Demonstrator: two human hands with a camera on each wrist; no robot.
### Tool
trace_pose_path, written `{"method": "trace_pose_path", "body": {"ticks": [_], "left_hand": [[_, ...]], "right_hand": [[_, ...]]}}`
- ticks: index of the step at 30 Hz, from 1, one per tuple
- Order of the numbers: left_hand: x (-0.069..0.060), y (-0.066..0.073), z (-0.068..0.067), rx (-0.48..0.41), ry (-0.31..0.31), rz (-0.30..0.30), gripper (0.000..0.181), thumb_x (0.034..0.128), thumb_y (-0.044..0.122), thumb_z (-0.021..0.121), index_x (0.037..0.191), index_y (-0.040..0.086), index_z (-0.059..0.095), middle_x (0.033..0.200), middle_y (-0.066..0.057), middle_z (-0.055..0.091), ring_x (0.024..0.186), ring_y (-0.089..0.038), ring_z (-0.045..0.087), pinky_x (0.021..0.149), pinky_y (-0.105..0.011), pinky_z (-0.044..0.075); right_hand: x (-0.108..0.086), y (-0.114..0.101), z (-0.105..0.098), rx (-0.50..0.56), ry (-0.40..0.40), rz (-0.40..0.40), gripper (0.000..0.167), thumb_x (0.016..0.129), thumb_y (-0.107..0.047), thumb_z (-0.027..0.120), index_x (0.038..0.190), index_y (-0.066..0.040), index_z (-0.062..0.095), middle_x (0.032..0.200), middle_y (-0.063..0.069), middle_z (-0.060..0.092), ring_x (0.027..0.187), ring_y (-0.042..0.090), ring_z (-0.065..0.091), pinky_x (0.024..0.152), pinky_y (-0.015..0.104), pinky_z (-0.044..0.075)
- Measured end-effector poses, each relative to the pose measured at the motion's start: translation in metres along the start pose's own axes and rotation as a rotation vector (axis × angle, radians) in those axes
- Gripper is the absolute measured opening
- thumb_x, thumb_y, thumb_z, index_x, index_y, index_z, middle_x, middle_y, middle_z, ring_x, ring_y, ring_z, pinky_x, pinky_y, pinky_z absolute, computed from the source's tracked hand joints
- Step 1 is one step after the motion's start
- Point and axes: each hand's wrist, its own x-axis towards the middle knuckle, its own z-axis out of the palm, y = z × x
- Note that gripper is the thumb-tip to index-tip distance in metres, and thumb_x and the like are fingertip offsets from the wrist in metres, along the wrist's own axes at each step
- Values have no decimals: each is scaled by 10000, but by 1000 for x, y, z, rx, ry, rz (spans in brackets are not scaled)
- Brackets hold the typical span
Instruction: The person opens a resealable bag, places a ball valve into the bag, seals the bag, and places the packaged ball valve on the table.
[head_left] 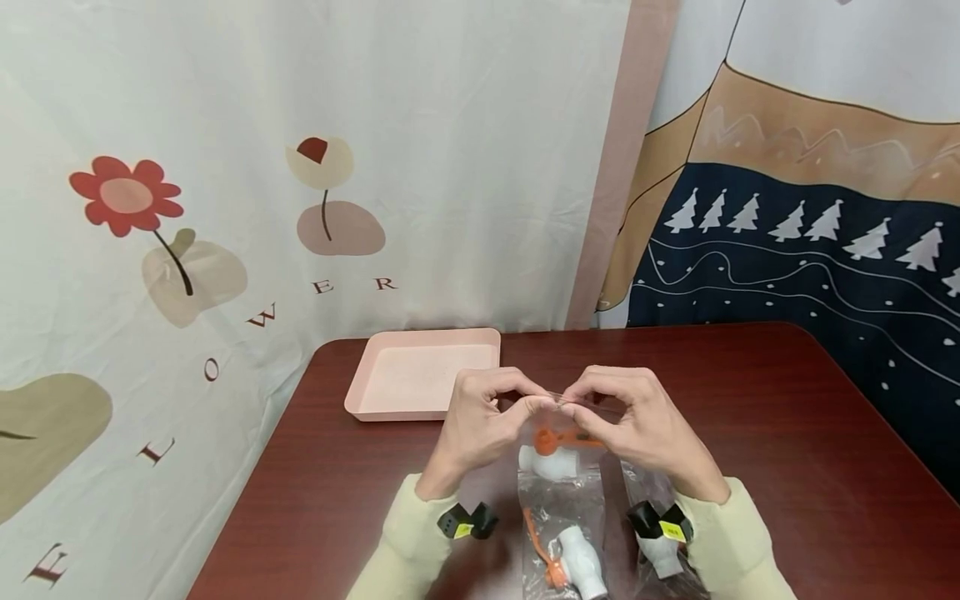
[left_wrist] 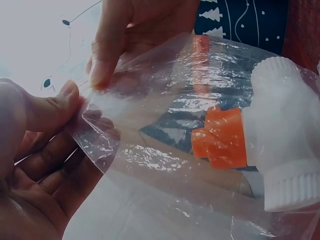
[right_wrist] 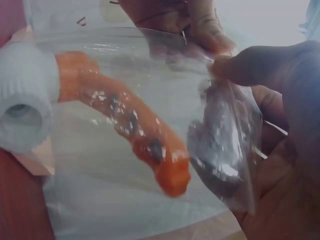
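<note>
A clear plastic bag (left_wrist: 165, 150) hangs from both hands, pinched at its top edge. Inside it is a white ball valve (left_wrist: 287, 135) with an orange lever handle (right_wrist: 135, 120). My left hand (head_left: 483, 421) pinches the edge between thumb and forefinger. Right beside it, my right hand (head_left: 637, 412) pinches the same edge, the two thumbs almost meeting. Below, on the table, lies another bagged white valve (head_left: 581, 560) with an orange handle. A further bagged white valve (head_left: 660, 556) lies under the right wrist, partly hidden by it.
A shallow pink tray (head_left: 360, 400) stands at the back left of the dark red-brown table (head_left: 750, 400), behind the left hand. Printed curtains (head_left: 465, 167) hang right behind the table's far edge and along its left side.
</note>
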Motion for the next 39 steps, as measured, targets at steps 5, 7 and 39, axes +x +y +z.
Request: {"method": "trace_pose_path", "body": {"ticks": [5, 7, 39], "left_hand": [[1, -1, -7, -2, 25, -23, 60, 855, 80, 824, 818, 117, 796, 767, -6, 775, 636, -86, 657, 566, -226, 501], [1, -1, -10, -4, 41, -36, 66, 845, 68, 830, 821, 120, 798, 766, -9, 774, 652, -79, 653, 579, -225, 501], [3, -1, -16, -176, 131, -194, 35, 855, 38, 811, 880, 20, 794, 795, -129, 765, 614, -52, 629, 560, -221, 538]], "right_hand": [[-2, 0, -6, -21, -21, 83, 114, 917, -145, 780, 949, -250, 749, 831, -136, 662, 720, 56, 597, 614, 212, 533], [-2, 1, -8, -28, -25, 105, 92, 917, -174, 785, 943, -253, 745, 832, -132, 660, 721, 62, 590, 618, 212, 533], [-12, 32, -26, 114, -99, 398, 117, 987, -262, 697, 1089, -255, 754, 1051, -24, 729, 891, 195, 649, 738, 256, 563]]}}
